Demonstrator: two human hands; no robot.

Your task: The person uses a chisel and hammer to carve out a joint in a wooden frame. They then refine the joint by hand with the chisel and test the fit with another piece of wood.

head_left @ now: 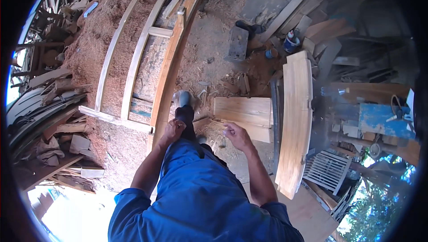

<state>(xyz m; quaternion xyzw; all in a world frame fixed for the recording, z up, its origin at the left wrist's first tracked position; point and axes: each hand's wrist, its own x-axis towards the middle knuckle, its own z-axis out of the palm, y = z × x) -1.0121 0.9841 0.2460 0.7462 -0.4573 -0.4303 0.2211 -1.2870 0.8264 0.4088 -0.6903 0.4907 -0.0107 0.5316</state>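
My left hand (174,129) is held in front of my left thigh, beside the near end of a long orange-brown beam (166,70). Its fingers are curled in, and nothing shows in them. Out to the right, my right hand (237,136) hovers over the floor with its fingers loosely bent and partly apart, seemingly holding nothing. Beyond it lie pale wooden boards (243,110). The beam belongs to a long wooden frame with pale rails (133,70) and a crosspiece (160,32). One shoe (183,97) shows ahead of me, close to the beam.
A thick pale plank stack (294,121) stands on the right. Reddish shavings (96,50) heap up at the left, near piled scrap wood (58,103). Further off are a dark block (237,43) and a small bucket (291,42). A white slatted rack (327,170) leans at lower right.
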